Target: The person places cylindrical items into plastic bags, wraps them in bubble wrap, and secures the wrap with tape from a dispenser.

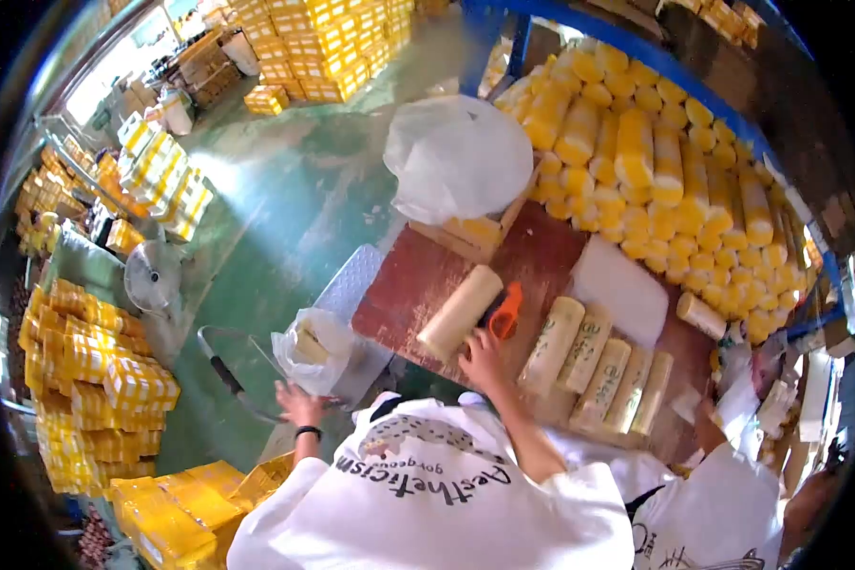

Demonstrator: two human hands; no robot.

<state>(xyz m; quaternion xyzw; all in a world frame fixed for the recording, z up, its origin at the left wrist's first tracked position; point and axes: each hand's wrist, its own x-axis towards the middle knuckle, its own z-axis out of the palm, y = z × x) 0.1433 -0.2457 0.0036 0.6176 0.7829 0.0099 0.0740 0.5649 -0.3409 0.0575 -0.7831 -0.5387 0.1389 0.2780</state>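
Observation:
On the red table (404,285) lies a pale wrapped roll (461,312), tilted diagonally. My right hand (483,361) is beside its lower right end, fingers apart; whether it touches the roll is hard to tell. An orange-handled tool (508,312) rests just above that hand, right of the roll. My left hand (300,407) is spread, with nothing in it, below a bin lined with a white plastic bag (312,347). Several wrapped rolls with dark markings (600,382) lie side by side to the right of my right hand.
A co-worker in a white shirt (708,513) stands at the right, one arm near the table. Yellow-wrapped rolls (651,161) are piled behind the table. A large plastic bag (458,157) tops a box. Yellow cartons (176,513), a fan (152,275) and a curved metal handle (226,375) are left.

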